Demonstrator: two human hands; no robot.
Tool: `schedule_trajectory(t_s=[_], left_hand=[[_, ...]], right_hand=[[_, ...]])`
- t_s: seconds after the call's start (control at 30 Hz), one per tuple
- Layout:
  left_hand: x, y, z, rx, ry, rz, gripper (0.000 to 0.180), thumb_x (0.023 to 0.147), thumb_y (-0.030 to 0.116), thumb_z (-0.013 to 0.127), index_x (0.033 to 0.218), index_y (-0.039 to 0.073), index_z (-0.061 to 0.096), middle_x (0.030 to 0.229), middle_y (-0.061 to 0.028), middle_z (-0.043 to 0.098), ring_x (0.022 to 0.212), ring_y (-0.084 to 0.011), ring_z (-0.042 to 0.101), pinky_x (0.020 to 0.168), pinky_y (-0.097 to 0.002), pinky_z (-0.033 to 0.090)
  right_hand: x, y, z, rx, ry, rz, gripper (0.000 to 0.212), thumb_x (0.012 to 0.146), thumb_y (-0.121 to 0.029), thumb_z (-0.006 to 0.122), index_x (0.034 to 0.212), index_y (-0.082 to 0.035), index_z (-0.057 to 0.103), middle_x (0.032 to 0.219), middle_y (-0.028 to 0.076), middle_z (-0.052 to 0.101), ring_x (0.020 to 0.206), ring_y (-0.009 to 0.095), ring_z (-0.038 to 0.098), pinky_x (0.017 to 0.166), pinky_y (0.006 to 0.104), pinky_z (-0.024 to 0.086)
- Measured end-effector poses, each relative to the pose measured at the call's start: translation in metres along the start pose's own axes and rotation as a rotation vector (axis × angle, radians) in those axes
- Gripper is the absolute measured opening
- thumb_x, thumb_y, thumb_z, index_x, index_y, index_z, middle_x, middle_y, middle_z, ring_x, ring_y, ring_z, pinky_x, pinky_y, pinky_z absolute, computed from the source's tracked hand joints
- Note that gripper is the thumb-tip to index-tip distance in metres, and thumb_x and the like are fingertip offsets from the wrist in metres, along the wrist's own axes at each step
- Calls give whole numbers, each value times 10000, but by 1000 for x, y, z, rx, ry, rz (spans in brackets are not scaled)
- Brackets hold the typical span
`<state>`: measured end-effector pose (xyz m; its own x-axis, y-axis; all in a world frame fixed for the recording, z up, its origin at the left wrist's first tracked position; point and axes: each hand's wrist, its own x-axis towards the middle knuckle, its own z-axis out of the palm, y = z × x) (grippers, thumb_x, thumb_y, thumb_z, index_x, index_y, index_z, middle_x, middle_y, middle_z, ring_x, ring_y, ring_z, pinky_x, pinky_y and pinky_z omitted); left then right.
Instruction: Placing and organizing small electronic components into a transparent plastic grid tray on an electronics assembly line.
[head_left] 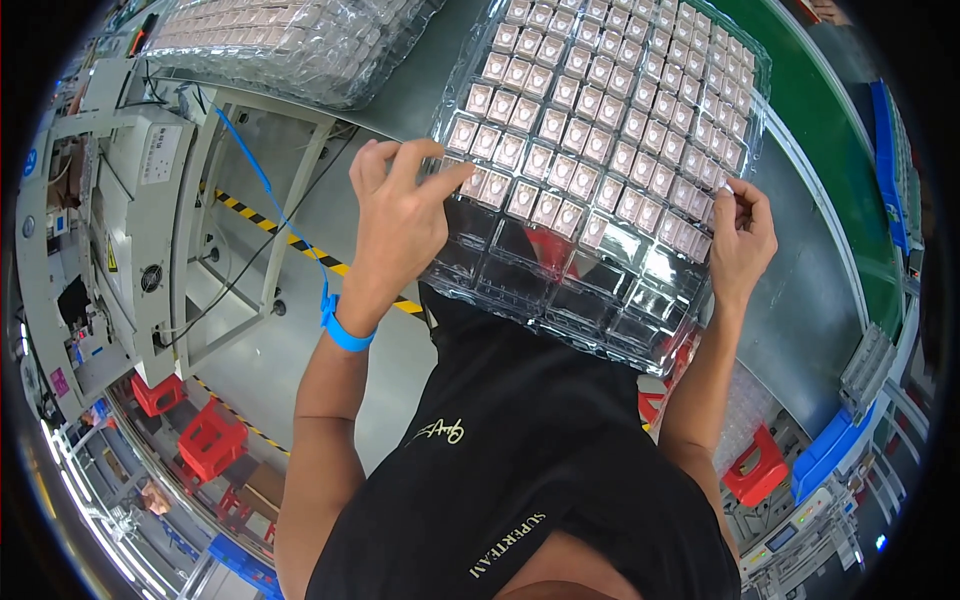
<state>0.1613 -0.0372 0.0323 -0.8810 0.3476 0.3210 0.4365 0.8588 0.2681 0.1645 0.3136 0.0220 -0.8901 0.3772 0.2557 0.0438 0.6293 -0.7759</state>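
Note:
A clear plastic blister tray (620,345) lies in front of me, tilted in view, its near end over the bench's edge. Rows of small square pale-pink parts (590,135) with round centres fill its far and middle pockets; the nearest pockets are bare and shiny. At the tray's left edge, my left hand (400,215) has its fingers bent and apart, the thumb touching the end parts of a row. My right hand (742,240) is closed in a pinch at the right edge, beside the row ends. What lies between its fingertips is too small to make out.
Stacked clear trays of similar parts (280,45) stand on the metal bench (790,250) at the far left. A green belt (845,170) runs along the right. White machines (150,190), a blue cable (245,150) and red stools (212,440) are to the left.

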Motion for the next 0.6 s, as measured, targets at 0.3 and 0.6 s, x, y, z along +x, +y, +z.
schedule_trajectory(t_s=[0.3, 0.6], left_hand=[[21, 4, 10, 84, 46, 58, 333, 712, -40, 578, 943, 149, 726, 1128, -57, 556, 1065, -308, 433, 977, -486, 308], [25, 12, 14, 165, -16, 64, 348, 718, -40, 551, 989, 119, 702, 1167, -73, 539, 1106, -307, 426, 1032, -500, 282]], right_hand=[[-1, 2, -1, 27, 18, 1, 149, 870, -60, 646, 992, 25, 656, 703, -12, 544, 623, 51, 479, 574, 212, 414], [1, -2, -2, 38, 23, 6, 141, 870, -62, 653, 982, 24, 657, 730, -2, 570, 636, 53, 479, 590, 213, 427]])
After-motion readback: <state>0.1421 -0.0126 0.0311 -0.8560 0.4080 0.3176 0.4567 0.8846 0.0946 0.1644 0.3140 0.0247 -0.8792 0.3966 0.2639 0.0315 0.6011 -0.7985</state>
